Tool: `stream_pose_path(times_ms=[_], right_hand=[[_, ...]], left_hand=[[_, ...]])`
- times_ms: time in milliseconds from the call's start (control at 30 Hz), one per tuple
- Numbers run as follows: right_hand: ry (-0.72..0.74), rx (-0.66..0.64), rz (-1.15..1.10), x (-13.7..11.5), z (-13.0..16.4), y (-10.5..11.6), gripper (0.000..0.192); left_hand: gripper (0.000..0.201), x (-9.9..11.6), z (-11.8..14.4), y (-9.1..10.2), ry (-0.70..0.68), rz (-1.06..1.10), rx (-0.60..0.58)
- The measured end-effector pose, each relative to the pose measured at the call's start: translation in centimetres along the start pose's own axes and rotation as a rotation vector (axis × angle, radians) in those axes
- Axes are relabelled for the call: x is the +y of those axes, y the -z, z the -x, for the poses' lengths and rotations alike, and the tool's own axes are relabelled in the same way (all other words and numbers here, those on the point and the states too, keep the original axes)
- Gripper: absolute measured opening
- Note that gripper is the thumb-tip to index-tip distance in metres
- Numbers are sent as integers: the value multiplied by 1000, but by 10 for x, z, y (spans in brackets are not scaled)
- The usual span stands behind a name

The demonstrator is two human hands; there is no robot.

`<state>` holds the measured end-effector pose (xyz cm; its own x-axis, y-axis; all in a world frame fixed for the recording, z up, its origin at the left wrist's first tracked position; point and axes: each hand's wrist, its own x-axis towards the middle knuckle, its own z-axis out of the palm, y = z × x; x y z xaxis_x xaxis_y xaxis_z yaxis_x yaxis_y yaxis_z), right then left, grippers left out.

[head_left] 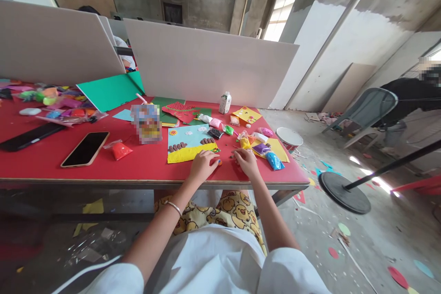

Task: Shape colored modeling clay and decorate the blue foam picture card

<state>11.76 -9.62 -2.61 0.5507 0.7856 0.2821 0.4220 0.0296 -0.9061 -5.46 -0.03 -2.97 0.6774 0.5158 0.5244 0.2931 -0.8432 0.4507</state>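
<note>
Fingers (212,161) of the left hand (204,164) curl loosely on the red tabletop (144,165), their tips touching a small orange clay piece (219,162) just off the lower right corner of the blue-and-yellow craft sheet (189,143). The right hand (245,161) rests palm-down near it, fingers bent and narrow; whether they pinch anything cannot be told. Clay packets (267,154) lie just beyond the right hand.

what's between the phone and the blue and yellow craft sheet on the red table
In the head view, a small orange clay packet lies between the phone and the craft sheet, and behind it a blurred card; otherwise bare red table.
</note>
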Motion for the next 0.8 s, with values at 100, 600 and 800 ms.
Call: stream_pose_path(times_ms=[100, 600, 800], right_hand=[[48, 7, 56, 0, -1, 7, 26], [138, 104, 623, 2, -18, 31, 29], [138, -93, 1147, -4, -40, 20, 27]], left_hand=[[22, 0, 3, 4, -23, -44, 39], [22, 3, 5, 3, -15, -93, -30], [29, 2, 7, 3, 16, -89, 19]])
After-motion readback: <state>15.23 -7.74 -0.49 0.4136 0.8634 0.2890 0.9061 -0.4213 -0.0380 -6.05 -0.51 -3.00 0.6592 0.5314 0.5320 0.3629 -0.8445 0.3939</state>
